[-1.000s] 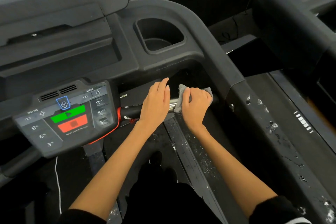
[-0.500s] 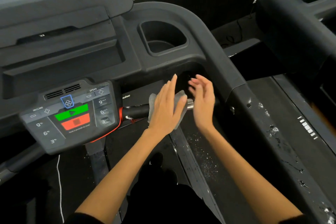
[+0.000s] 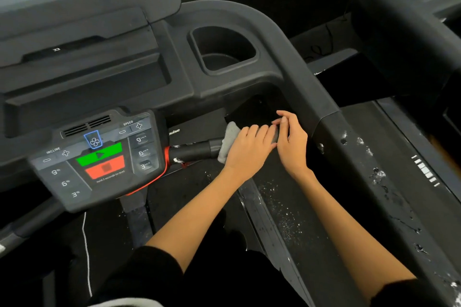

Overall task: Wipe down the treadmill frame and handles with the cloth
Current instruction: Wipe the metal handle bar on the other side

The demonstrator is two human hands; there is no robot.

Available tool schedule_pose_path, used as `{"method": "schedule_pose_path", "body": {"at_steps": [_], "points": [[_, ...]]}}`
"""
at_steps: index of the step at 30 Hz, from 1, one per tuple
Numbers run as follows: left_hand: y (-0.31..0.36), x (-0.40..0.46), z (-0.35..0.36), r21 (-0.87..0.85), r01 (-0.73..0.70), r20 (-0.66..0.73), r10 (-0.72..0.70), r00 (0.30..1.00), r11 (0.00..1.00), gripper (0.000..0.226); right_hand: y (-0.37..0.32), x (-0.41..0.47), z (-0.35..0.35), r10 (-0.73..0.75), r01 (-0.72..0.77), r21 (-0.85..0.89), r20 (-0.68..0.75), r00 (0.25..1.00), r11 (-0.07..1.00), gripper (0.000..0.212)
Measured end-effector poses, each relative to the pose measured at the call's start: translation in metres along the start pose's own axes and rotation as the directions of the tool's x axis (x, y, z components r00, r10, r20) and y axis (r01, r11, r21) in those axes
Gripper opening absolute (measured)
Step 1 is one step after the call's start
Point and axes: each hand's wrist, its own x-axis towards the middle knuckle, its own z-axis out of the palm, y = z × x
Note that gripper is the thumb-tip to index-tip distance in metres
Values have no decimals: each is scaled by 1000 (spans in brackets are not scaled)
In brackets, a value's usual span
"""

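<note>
Your view looks down on the dark grey moulded plastic treadmill frame (image 3: 274, 40), which curves from the console across to your right and runs down as a side rail. That rail carries scattered white flecks and chipped spots along its top face. A recessed D-shaped cup holder (image 3: 224, 55) sits in the frame above your hands. To the left, the grey angled control panel (image 3: 99, 154) shows a green start key, a red stop key, and speed and incline keys marked 9, 6 and 3. A red trim line runs along its right edge.

A black cylindrical handle bar (image 3: 194, 151) projects to the right from that panel. The light grey cloth (image 3: 230, 139) is wrapped over this bar, just right of the bar's bare black section.

Your left hand (image 3: 249, 149) lies on top of the cloth. Its fingers curl over the cloth and the bar beneath, gripping both. Part of the cloth shows above and to the left of the knuckles.

Your right hand (image 3: 293, 142) sits just beside the left, at the bar's far end. Its fingers are bent, and the thumb and forefinger meet at the left hand's fingertips. You cannot tell whether they pinch the cloth edge or the bar end.

Both forearms are bare, with black sleeves (image 3: 154, 274) pushed up.
</note>
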Motion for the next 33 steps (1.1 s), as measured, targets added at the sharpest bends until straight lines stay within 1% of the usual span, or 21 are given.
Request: {"method": "schedule_pose_path", "body": {"at_steps": [2,4,6,8,10,12,15,18,20,22,25,27,31,33], "points": [[-9,-8,2,38,-150,-11,151,989,988,52,0,-1,-2,-17,17,7,-8,1000,1000,25],[-21,-18,-4,107,-291,35,289,957,951,70,1,-2,-3,-28,28,-10,5,1000,1000,25],[-34,-28,-10,153,-340,69,333,940,928,80,3,-2,-3,-37,38,-38,22,999,999,25],[-45,-38,-10,157,-294,47,290,956,943,78,3,-2,-2,-56,58,-61,29,998,996,25],[-54,-49,-6,140,-212,12,213,977,967,64,3,-3,-3,-66,69,-80,35,997,994,24],[-64,-62,-9,151,-96,-1,97,995,984,54,3,-3,-3,-64,68,-104,44,997,992,24],[-78,-83,-16,203,107,-58,-97,994,973,52,4,-3,-1,-65,72,-127,55,996,989,24],[-76,-89,-16,211,298,-120,-278,953,931,45,4,-3,0,-72,80,-144,56,996,986,24],[-68,-78,-17,156,438,-146,-418,897,885,39,3,-4,0,-75,83,-153,56,996,985,24],[-65,-67,-20,79,512,-150,-498,854,855,40,3,-4,2,-76,84,-160,53,996,984,24],[-64,-59,-25,-7,515,-89,-514,853,857,41,2,-4,5,-75,80,-173,36,997,982,25],[-64,-55,-29,4,495,-22,-495,869,869,43,1,-4,7,-68,71,-183,21,997,981,23],[-74,-47,-35,58,406,159,-410,898,912,52,-1,-5,9,-61,64,-195,24,998,979,21],[-82,-45,-33,44,348,234,-348,908,936,54,-2,-5,7,-61,67,-195,35,998,979,21]]}}
